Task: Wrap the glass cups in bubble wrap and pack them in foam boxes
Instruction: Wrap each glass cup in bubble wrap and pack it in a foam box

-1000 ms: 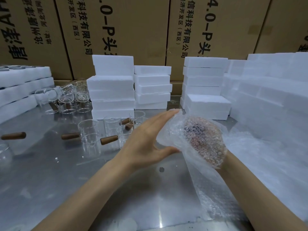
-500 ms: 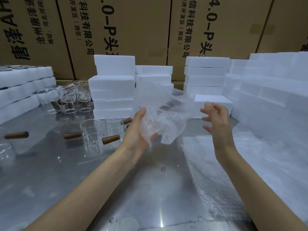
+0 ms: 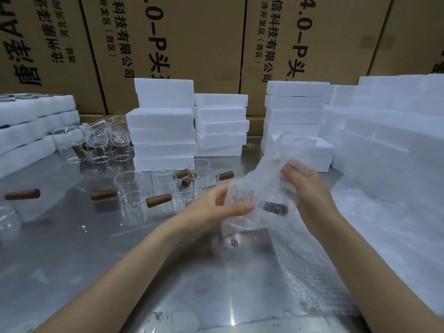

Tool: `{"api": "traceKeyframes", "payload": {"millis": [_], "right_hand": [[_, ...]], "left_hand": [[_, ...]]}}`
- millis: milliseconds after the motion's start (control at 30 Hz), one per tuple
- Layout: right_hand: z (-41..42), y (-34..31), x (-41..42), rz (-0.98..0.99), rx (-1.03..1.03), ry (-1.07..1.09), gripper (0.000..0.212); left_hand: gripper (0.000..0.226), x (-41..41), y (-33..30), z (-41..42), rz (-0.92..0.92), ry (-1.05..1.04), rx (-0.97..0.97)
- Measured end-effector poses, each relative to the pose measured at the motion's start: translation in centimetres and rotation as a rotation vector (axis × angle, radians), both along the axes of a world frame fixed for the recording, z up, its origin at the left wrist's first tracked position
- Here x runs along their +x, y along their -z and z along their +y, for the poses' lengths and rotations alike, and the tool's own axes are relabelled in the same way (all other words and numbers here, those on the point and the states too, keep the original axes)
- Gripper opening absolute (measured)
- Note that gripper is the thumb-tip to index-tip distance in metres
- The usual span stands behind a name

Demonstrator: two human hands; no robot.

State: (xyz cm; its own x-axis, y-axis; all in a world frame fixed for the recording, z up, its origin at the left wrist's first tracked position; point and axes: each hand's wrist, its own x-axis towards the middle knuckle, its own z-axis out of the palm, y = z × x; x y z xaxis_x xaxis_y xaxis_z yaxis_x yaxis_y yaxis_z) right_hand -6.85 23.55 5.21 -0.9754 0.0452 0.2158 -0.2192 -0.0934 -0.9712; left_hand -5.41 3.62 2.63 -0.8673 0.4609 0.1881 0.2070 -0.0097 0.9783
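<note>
A glass cup wrapped in bubble wrap (image 3: 264,188) is held above the steel table (image 3: 120,260) between both hands; its dark wooden handle (image 3: 275,208) shows through the wrap. My left hand (image 3: 216,207) grips the bundle's left side, thumb across the front. My right hand (image 3: 305,186) grips its right side with curled fingers. Several bare glass cups with wooden handles (image 3: 134,195) stand to the left. Stacks of white foam boxes (image 3: 163,131) rise behind.
A pile of bubble wrap sheets (image 3: 324,272) lies at the right under my right forearm. More foam boxes stand at the far right (image 3: 396,131) and far left (image 3: 28,131). More glass cups (image 3: 101,140) cluster at the back left. Cardboard cartons (image 3: 192,44) form the back wall.
Half a second ago my left hand alone held the loose wrap and my right hand was open beside it. Now both hands grip the bundle, lower and further right.
</note>
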Motion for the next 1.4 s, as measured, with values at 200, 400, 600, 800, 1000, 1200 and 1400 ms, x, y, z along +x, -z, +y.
{"api": "traceKeyframes", "payload": {"millis": [200,400,600,800,1000,1200,1400], "right_hand": [[-0.7,-0.2,0.6,0.125,0.041,0.047,0.016],[0.0,-1.0,0.7,0.073,-0.236,-0.137,0.033],[-0.7,-1.1,1.1,0.001,-0.318,-0.330,0.023],[-0.9,-1.0,1.3,-0.027,-0.286,-0.458,0.035],[-1.6,-0.6,1.6,-0.028,-0.068,-0.497,0.039],[-2.1,-0.1,1.6,-0.086,-0.003,-0.490,0.028],[-1.6,-0.3,1.2,0.097,0.038,-0.218,0.019]], "left_hand": [[0.038,0.0,-0.4,-0.3,0.073,0.026,-0.157],[0.047,-0.4,0.3,-0.6,0.095,0.008,-0.264],[0.051,-0.6,0.4,-0.5,0.105,-0.026,-0.313],[0.068,-0.5,0.8,-0.1,0.078,-0.059,-0.292],[0.077,0.1,0.7,0.4,0.005,-0.133,-0.183],[0.052,0.5,0.3,1.0,0.107,-0.178,-0.093],[0.043,0.4,0.3,1.1,0.091,-0.242,-0.105]]}}
